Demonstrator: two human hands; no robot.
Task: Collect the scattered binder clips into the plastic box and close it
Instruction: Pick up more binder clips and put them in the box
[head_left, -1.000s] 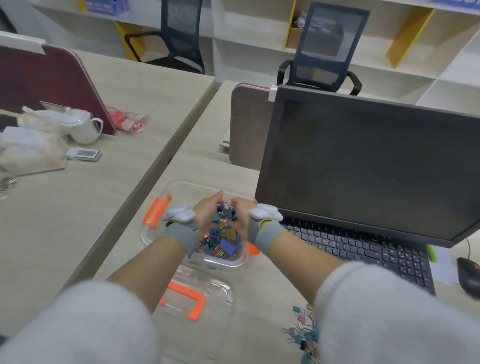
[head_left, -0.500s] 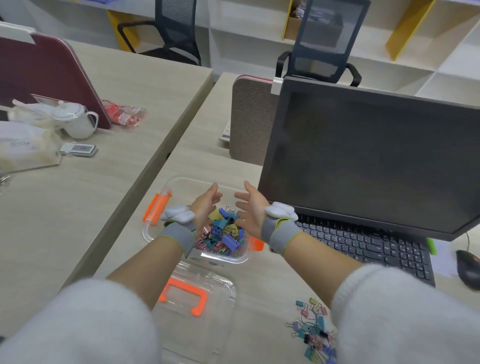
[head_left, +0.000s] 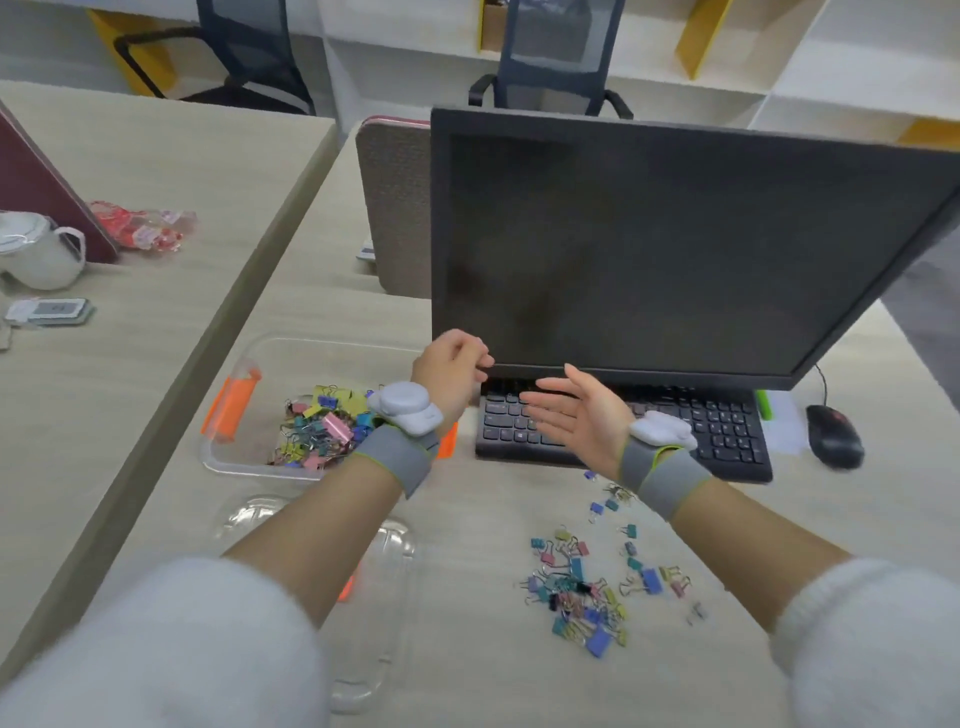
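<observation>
Hovering empty, right hand lies beyond the scattered binder clips.

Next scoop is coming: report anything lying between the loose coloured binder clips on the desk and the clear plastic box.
Nothing visible blocks it. The loose coloured metal binder clips lie right of the open clear plastic box with orange latches, bare desktop between. The transparent lid lies nearer, off that line.

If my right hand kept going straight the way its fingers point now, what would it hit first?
Probably the left hand. The right hand points leftward and away, over the near-left end of the keyboard, toward it. Depth is unclear, so it might pass beside it instead.
</observation>
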